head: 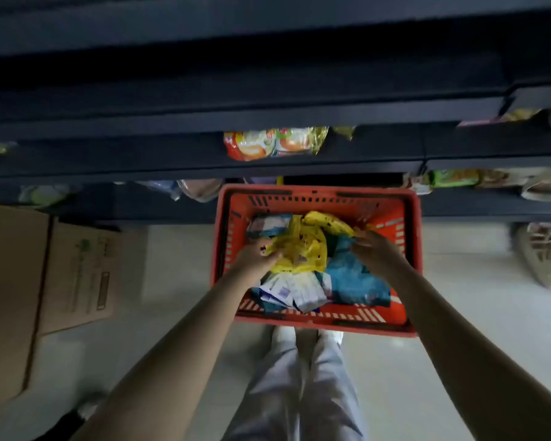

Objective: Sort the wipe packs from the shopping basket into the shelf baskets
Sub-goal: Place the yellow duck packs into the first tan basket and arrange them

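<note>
A red shopping basket (315, 194) stands on the floor in front of my feet, against the dark shelving. Inside lie several wipe packs: yellow ones (303, 246) in the middle, blue ones (353, 278) to the right, white ones (295, 292) near the front. My left hand (256, 261) reaches into the basket and grips the left edge of a yellow pack. My right hand (371, 249) is in the basket over the blue packs, its fingertips pinching the right end of a yellow pack. The frame is blurred.
Dark shelves (204, 122) rise behind the basket, holding food packets (274, 143) and more packs at the right (458, 178). A cardboard box (45, 275) stands on the floor at the left. A woven basket (547, 259) sits at the right edge.
</note>
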Tool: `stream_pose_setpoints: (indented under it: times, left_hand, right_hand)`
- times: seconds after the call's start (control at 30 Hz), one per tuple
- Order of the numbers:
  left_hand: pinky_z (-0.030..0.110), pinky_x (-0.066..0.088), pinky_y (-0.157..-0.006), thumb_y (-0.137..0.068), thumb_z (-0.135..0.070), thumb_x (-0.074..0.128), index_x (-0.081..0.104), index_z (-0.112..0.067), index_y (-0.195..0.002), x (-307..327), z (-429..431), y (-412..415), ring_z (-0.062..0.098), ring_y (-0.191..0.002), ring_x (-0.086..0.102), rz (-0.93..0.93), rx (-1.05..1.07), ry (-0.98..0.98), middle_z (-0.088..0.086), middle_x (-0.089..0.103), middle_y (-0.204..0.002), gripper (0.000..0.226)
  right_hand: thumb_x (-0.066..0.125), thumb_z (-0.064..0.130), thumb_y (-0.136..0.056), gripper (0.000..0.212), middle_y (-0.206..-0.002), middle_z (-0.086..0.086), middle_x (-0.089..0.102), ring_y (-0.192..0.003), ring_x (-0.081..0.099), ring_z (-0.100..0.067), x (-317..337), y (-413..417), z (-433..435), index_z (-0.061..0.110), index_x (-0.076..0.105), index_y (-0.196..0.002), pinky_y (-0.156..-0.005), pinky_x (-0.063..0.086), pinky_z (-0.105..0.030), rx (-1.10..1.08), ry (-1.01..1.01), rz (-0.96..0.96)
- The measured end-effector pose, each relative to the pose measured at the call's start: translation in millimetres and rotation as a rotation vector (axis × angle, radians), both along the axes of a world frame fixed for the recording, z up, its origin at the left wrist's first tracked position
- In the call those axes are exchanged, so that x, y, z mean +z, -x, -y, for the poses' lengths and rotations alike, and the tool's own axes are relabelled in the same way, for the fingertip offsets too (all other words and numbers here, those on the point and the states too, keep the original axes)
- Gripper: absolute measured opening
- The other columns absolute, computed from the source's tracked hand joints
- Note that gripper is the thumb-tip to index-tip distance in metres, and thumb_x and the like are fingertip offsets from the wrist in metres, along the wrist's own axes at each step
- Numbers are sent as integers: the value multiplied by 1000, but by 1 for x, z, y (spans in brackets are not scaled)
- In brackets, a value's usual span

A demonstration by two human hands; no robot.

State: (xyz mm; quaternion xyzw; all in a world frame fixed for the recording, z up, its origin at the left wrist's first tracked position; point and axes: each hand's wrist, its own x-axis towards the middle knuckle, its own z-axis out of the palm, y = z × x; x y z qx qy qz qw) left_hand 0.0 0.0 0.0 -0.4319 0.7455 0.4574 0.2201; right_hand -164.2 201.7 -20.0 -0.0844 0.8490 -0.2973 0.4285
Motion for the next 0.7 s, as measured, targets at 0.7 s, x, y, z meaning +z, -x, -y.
stream_pose_setpoints:
  times: [0.7]
  left_hand:
    - [32, 52, -80, -64, -79, 63, 61, -21, -114, -98, 2, 13, 19, -92, 61, 163, 191, -81, -1, 64, -102, 77]
  right_hand:
    - [66, 36, -89, 46, -124, -5, 64, -101, 61, -22, -95, 22, 40, 23, 57, -132, -76, 43, -24, 7, 5, -150]
